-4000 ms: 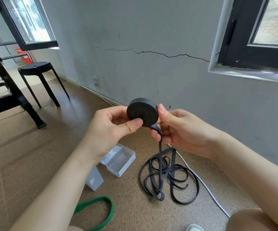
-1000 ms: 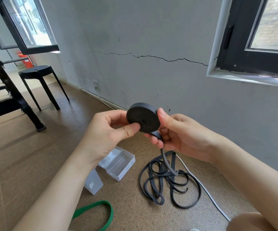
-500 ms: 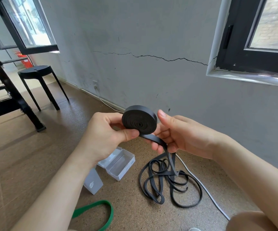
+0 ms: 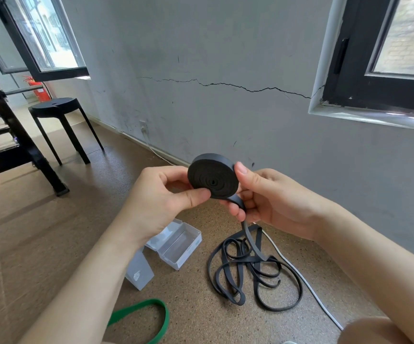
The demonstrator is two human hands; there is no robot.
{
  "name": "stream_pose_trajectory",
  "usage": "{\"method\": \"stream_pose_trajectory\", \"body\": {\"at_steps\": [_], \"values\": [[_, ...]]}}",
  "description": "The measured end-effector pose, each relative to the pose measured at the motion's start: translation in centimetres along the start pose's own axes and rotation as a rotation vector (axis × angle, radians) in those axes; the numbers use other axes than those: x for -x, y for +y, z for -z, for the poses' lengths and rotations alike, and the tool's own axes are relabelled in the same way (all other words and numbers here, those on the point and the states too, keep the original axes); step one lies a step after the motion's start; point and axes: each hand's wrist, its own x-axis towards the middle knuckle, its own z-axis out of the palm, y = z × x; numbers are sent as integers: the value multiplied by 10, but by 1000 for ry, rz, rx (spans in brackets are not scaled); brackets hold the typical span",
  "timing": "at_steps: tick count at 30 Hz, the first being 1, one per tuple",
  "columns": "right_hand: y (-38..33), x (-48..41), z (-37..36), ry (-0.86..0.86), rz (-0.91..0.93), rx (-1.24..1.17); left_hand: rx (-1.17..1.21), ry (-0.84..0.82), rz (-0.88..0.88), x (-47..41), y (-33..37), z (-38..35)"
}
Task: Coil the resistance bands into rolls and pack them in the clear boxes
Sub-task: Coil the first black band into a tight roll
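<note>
Mid-coil: left hand (image 4: 156,202) pinched the black roll (image 4: 213,178), right hand (image 4: 270,202) gripped its rim and tail. Slack (image 4: 247,233) lay on the floor (image 4: 52,244) near the clear box (image 4: 178,247), so more tight winding looked next

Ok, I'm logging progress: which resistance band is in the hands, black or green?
The black band: left hand and right hand pinch its coil, its tail trailing to the floor. The green band lies untouched there.

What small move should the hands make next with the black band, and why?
Probably wind one more turn: the left hand rotates the roll while the right hand feeds the band. Much of the band lies loose on the floor, so the roll is not ready for the clear box.
</note>
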Motion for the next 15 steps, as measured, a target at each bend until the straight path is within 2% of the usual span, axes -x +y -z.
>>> {"method": "stream_pose_trajectory", "body": {"at_steps": [3, 6, 12, 15], "values": [[2, -2, 2, -74, 59, -120, 279, -58, 62, 2, 2, -8], [4, -3, 1, -130, 64, -182, 393, -99, 75, 2, 3, -12], [7, -1, 2, -166, 25, -194, 175, -31, 18, 0, -1, -11], [4, 1, 3, -152, -22, -120, 13, 8, -1, -1, -3, -7]]}}
